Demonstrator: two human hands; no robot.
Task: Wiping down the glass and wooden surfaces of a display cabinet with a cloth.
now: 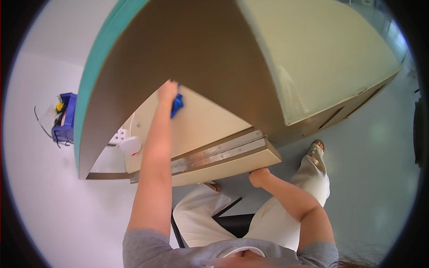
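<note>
My left hand [168,91] reaches far forward over a cream board [204,115], closed around a crumpled blue cloth [177,105]. Its fingertips are partly hidden at the edge of a large brown panel [187,50] that rises above the board. Along the board's near side run screwed metal strips [218,150], resembling a long hinge. My right hand [259,176] is at the lower edge of the cream front piece [231,167], near its right end. Those fingers are curled under and mostly hidden, and seem to grip that edge.
A blue bin [65,117] with cables and a yellow item is at the left wall. Under the panel are a white power socket strip [120,135] and a round white item [130,145]. A pale green panel [321,57] fills the upper right. Black chair parts [234,224] show between my legs.
</note>
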